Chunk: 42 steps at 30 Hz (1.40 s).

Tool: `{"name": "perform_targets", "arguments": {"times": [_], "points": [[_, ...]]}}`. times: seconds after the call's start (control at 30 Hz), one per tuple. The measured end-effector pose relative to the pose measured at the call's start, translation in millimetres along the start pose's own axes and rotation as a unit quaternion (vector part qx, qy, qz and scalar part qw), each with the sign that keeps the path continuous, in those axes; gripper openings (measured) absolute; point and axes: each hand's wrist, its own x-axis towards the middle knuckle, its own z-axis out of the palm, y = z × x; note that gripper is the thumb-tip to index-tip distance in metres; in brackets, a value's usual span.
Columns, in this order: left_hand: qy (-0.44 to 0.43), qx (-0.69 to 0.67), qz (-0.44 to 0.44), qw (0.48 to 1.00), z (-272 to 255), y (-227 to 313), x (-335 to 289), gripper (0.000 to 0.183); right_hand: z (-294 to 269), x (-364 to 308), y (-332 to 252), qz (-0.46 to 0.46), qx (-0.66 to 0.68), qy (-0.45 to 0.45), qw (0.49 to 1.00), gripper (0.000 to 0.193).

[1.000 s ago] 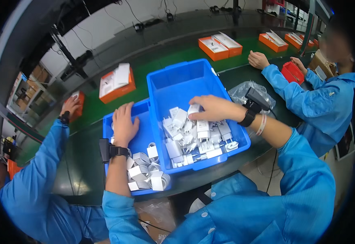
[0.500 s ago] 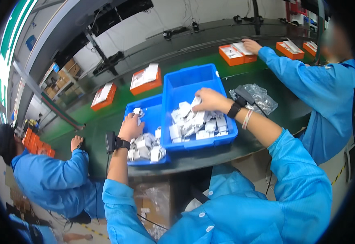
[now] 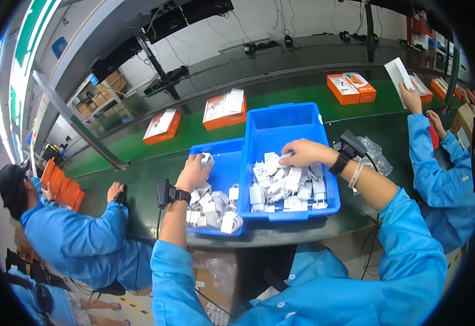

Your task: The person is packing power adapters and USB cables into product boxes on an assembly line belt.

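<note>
Head view: left hand (image 3: pixel 194 173) half-curled at a cable (image 3: pixel 208 160), right hand (image 3: pixel 308 152) likewise at a charger (image 3: pixel 287 155), grips unclear; charger seems light, stiff, best side-pinched.

Open flat orange cardboard box at the back: pale printing on its orange panel (image 3: pixel 359 82), unreadable from where I stand.
White plastic plug chargers (image 3: pixel 294 180): faint grey print on some, too small to make out.
Thin white wristband (image 3: pixel 355 176): reddish marks, illegible.
</note>
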Motion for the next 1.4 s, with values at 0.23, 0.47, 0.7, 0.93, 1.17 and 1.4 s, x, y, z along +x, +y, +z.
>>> {"name": "perform_targets", "arguments": {"times": [0.23, 0.47, 0.7, 0.93, 1.17, 1.4], "points": [[0.127, 0.038, 0.099, 0.986, 30, -14, 54, 0.031, -18, 18, -11, -0.015, -0.035, -0.059, 0.998, 0.077], [0.199, 0.0, 0.05, 0.979, 47, -27, 62, 0.057, -99, 49, -64, -0.127, -0.097, 0.011, 0.987, 0.067], [0.139, 0.068, 0.031, 0.988, 36, -19, 62, 0.057, -229, 176, -81, -0.315, -0.49, 0.167, 0.795, 0.053], [0.14, 0.066, 0.036, 0.987, 34, -28, 59, 0.057, -123, 350, -48, -0.231, -0.302, 0.126, 0.916, 0.057], [0.12, 0.063, 0.015, 0.991, 33, -17, 63, 0.054, -57, 410, 20, -0.1, -0.283, 0.061, 0.952, 0.062], [0.118, 0.066, 0.017, 0.991, 31, -19, 62, 0.053, -43, 416, 38, -0.115, -0.243, 0.069, 0.961, 0.05]]}}
